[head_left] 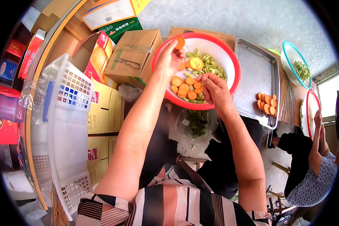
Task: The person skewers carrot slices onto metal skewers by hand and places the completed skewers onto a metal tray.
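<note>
My left hand (170, 58) is raised over the left rim of a red-rimmed white basin (235, 62), pinching an orange carrot slice (180, 42) between thumb and fingers. Over the basin's lower right part, my right hand (216, 90) is closed, thumb against forefinger. What looks like a thin skewer runs faintly from it; most of it is hidden by the hand. Inside the basin lie several carrot slices (183, 89) and chopped green stalk pieces (213, 67). A larger yellow-orange slice (196, 63) rests near the middle.
On the right, a metal tray (250, 71) bears carrot slices (266, 103) in rows, with thin skewers (286, 94) beside it. Beyond are a blue-rimmed bowl (286, 56) of greens and another person (314, 169). Cardboard boxes (133, 54) and a white plastic basket (67, 124) stand left.
</note>
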Action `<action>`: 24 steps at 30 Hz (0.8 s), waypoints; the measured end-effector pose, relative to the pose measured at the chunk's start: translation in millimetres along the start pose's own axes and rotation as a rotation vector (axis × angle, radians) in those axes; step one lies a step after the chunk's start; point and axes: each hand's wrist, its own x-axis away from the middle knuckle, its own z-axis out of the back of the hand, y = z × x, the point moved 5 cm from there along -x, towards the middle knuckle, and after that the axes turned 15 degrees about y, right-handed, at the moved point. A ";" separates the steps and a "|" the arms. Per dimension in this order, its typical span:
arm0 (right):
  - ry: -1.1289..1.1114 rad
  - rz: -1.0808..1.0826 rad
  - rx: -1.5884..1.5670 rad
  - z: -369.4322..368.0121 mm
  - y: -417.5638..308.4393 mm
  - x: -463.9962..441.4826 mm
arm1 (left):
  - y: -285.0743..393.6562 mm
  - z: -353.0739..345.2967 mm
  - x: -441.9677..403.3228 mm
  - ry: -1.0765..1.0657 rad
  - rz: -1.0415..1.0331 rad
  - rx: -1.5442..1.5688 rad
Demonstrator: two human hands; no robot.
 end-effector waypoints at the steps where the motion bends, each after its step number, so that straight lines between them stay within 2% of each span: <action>1: -0.003 0.001 0.014 -0.1 0.5 0.0 | -0.8 -0.1 0.1 0.001 0.009 0.022; 9: -0.002 -0.016 -0.008 0.1 -0.2 2.0 | 5.9 -9.8 13.7 -0.031 -0.004 0.045; 17: -0.119 0.016 0.060 -9.7 1.8 8.6 | 10.2 3.0 4.9 -0.008 -0.018 0.099; 24: -0.144 -0.022 0.065 -14.2 7.2 8.7 | 7.0 0.6 2.4 0.010 0.061 0.160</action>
